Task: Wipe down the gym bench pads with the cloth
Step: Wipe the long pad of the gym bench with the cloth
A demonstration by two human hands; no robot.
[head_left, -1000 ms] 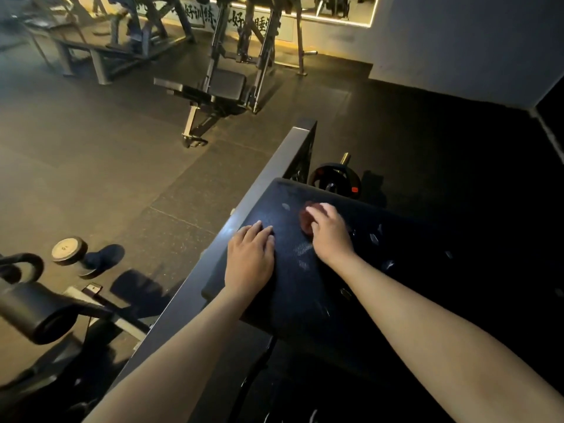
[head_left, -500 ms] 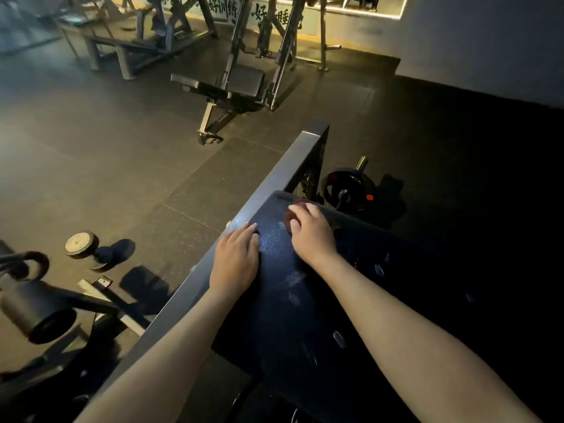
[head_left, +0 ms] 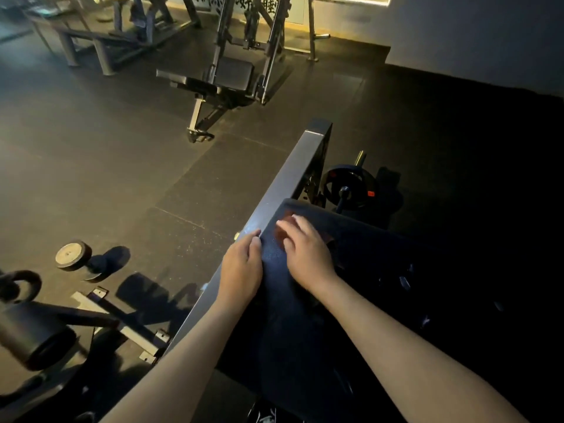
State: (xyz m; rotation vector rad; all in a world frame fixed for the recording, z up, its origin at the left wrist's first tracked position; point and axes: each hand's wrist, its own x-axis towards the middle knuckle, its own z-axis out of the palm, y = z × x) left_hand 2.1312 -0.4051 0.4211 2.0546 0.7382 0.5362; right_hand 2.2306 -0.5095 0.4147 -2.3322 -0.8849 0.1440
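**Trainee:** Where is the cloth?

**Supervisor:** The small reddish-brown cloth lies on the dark padded bench pad, close to the pad's far left corner. The right hand covers most of it. Only a blurred strip shows past the fingertips, with a second patch at the hand's right side.

**Trainee:** What is the state of the hands?

**Supervisor:** Right hand: palm down, fingers extended and spread, pressing the cloth flat against the pad. Nothing is pinched. Spread fingers load a wider patch of fabric per stroke.

Left hand: palm down on the pad's left edge, fingers relaxed, holding nothing. Its fingertips reach the grey square-section steel frame beam that runs along that edge. Its likely function is to brace the person's weight while they lean over the pad.

**Trainee:** Which step is in hand?

**Supervisor:** By judgement, wiping at the far left corner. Pale smears show on the pad between the hands, but it cannot be told whether they are moisture or residue. The near end and the right side lie in deep shadow, so their condition cannot be assessed.

**Trainee:** Any caution?

**Supervisor:** A round black weight plate on its bar stands just beyond the pad's far edge. A stroke that overruns this edge could bring the knuckles against metal.
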